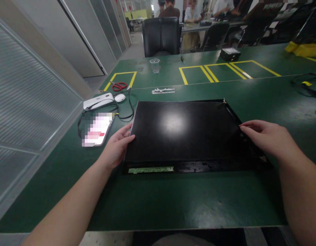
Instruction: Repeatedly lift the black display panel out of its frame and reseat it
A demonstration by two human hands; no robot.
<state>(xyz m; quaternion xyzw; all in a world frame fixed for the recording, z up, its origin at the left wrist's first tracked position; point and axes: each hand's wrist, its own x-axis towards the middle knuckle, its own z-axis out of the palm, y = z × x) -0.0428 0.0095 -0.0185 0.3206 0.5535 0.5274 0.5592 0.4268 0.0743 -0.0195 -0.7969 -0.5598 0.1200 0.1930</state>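
Left hand (118, 145) with its grip holding the left edge of a flat, glossy black rectangular panel (178, 133), right hand (270, 138) with its grip pinched narrow at the right side, whether on panel or thin black frame (231, 111) unclear, panel lying over the frame on the green-topped desk (188, 201)

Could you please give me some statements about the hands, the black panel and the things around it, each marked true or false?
1. The left hand touches the black panel at its left edge. True.
2. The scissors have blue handles. False: the scissors have red handles.
3. A clear cup stands beyond the panel. True.
4. The phone lies right of the panel. False: the phone lies left of it.
5. A green strip shows along the panel's near side. True.
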